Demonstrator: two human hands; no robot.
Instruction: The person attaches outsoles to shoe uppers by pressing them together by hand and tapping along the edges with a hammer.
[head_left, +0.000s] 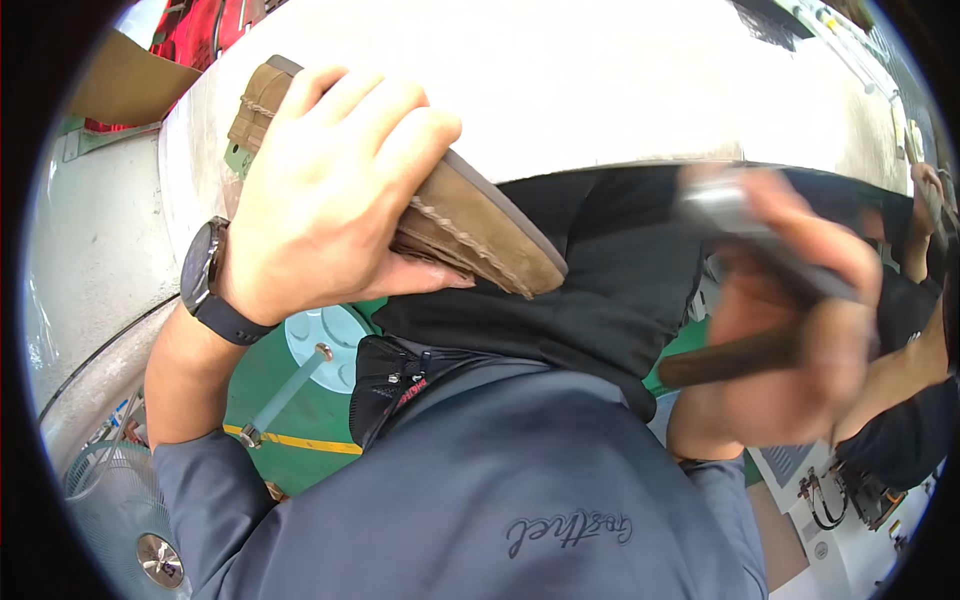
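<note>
My left hand [335, 185] is closed round a brown suede shoe [490, 235] with thick rope-like stitching along its side. Its dark sole edge faces up and away, and the fingers lie across the sole. A small green tag [238, 160] shows at the far end of the shoe. To the right, my right hand [790, 310] is smeared by motion, its fingers wrapped round what looks like a hammer [735, 360] with a brown wooden handle and a grey metal head. The hammer is apart from the shoe.
A white worktable [600, 90] curves across the far side. At lower left stands a fan [130, 520] with a wire guard; near it is a pale blue round stool base [325, 345] on the green floor. Another person's arm [890, 385] is at the right, beside machine parts [840, 490].
</note>
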